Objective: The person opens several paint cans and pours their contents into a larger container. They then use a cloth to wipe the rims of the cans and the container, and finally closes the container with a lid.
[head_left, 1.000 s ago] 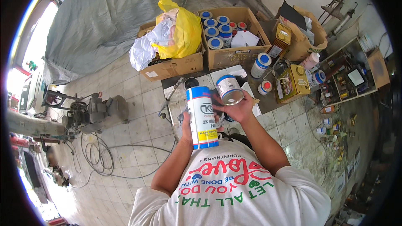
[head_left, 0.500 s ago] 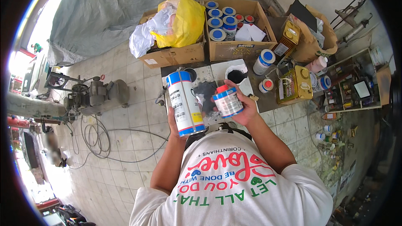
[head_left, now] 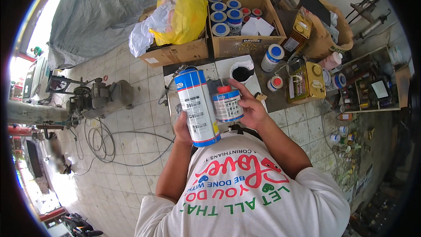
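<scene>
- Picture a clock lying flat: the two cans you are holding are sitting in the middle, and twelve is pointing straight ahead.
- Your left hand (head_left: 183, 128) is gripping the tall white metal can with blue ends (head_left: 198, 109) low on its left side. Some fingers are hiding behind it. The can is leaning a little toward eleven.
- Your right hand (head_left: 252, 107) is grasping the small round white can with a blue band and red cap (head_left: 228, 106). Your thumb is pressing its side and a finger is reaching up near the cap. It is sitting at three, just beside the tall can; I cannot tell if they are touching.
- The tall can might be slipping if your left fingers are getting loose, because only one hand is holding it.
- The small can might be leaking if its cap is loose and you are tipping it. I cannot tell how tight the cap is.
- At one, the white-rimmed round pot with black stuff inside (head_left: 240, 73) is standing near. A dropped can could be knocking it over and making a mess.
- At eight, the long grey rubber hose (head_left: 105, 147) is looping over the floor. It could be catching your foot if you are stepping there.
</scene>
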### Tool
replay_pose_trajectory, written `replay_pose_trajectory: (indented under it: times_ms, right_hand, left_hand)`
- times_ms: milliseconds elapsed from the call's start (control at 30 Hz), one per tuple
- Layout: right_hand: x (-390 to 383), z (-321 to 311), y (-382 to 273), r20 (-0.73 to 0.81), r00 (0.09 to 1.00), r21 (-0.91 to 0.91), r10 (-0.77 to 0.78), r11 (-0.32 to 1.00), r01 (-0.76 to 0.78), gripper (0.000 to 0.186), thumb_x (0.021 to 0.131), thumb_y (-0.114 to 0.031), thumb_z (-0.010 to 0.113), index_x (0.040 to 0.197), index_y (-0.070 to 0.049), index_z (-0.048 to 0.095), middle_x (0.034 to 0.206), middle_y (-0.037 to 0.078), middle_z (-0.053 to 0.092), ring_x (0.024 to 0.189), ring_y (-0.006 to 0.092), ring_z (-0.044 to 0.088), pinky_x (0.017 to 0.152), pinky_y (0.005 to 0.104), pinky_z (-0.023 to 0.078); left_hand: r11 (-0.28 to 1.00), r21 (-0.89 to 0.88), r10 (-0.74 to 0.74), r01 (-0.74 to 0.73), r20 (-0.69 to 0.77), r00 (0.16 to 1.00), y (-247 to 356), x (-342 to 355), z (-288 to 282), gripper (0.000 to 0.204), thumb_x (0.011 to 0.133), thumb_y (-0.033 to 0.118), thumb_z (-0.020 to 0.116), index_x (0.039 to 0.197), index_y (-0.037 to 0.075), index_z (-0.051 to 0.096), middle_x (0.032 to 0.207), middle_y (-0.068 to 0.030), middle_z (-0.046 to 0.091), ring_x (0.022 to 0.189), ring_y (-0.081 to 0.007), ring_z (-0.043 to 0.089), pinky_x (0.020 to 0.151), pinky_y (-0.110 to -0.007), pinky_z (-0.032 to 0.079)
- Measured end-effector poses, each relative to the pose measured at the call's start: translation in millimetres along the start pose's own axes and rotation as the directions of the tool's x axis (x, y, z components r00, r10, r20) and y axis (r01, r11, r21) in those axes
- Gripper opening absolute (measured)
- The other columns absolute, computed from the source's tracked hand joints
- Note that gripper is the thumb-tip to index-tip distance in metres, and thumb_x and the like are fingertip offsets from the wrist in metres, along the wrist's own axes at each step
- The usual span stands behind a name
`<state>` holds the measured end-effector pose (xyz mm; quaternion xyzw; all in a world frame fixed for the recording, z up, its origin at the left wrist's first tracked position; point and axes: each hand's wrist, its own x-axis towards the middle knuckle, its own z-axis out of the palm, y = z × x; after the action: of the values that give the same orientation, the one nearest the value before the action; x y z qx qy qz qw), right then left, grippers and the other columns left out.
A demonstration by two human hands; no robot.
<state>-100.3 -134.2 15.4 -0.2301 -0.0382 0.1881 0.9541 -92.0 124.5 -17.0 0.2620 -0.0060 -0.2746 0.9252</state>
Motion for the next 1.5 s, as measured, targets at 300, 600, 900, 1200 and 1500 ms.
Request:
replay_pose_trajectory:
  times_ms: [300,600,900,1200,1500]
  right_hand:
    - [-6,4,-7,0.021,1.0,-0.033,0.014,0.999,-0.013,0.087,0.091,-0.014,0.068,0.166,-0.012,0.024,0.154,0.02,0.05,0.139,0.0348,0.055,0.116,0.053,0.045]
    - [5,-27,-6,-0.267,0.951,0.173,0.159,0.978,-0.115,0.046,0.097,-0.032,0.073,0.134,-0.01,0.055,0.12,0.016,0.07,0.107,0.0331,0.073,0.09,0.0493,0.062]
    - [-5,-138,-34,-0.215,0.346,-0.939,-0.913,0.096,-0.329,0.058,0.074,-0.028,0.094,0.113,-0.008,0.055,0.103,0.015,0.069,0.092,0.0341,0.07,0.083,0.0443,0.056]
    - [-2,-214,-57,-0.028,0.487,-0.796,-0.873,-0.276,-0.539,0.065,0.067,-0.016,0.092,0.122,-0.006,0.057,0.121,0.019,0.063,0.117,0.0392,0.06,0.1,0.047,0.05]
    - [34,-259,-88,-0.156,0.711,-0.74,-0.686,-0.396,-0.544,0.053,0.07,-0.013,0.088,0.118,-0.011,0.067,0.124,0.016,0.062,0.119,0.0407,0.06,0.1,0.049,0.051]
  left_hand:
    - [1.0,-0.011,-0.015,0.015,-0.026,1.0,0,-2,5,0.083,0.093,0.05,0.062,0.155,0.0,0.041,0.142,-0.023,0.062,0.122,-0.0382,0.067,0.104,-0.053,0.056]
    - [0.999,-0.037,-0.033,0.036,0.087,0.996,2,4,28,0.093,0.09,0.054,0.062,0.161,0.003,0.031,0.15,-0.0247,0.053,0.127,-0.0428,0.062,0.102,-0.056,0.054]
    - [0.999,-0.025,-0.044,0.044,0.018,0.999,29,-1,22,0.097,0.086,0.059,0.068,0.16,0.006,0.034,0.14,-0.0226,0.056,0.119,-0.0394,0.065,0.093,-0.055,0.057]
    - [0.993,-0.011,-0.115,0.116,0.027,0.993,71,13,3,0.096,0.087,0.058,0.066,0.159,0.003,0.035,0.145,-0.0236,0.056,0.121,-0.0401,0.065,0.096,-0.058,0.057]
    - [1.0,-0.014,0.006,-0.006,-0.023,1.0,57,69,26,0.094,0.09,0.06,0.063,0.158,0.003,0.035,0.144,-0.0239,0.054,0.117,-0.0412,0.065,0.094,-0.059,0.057]
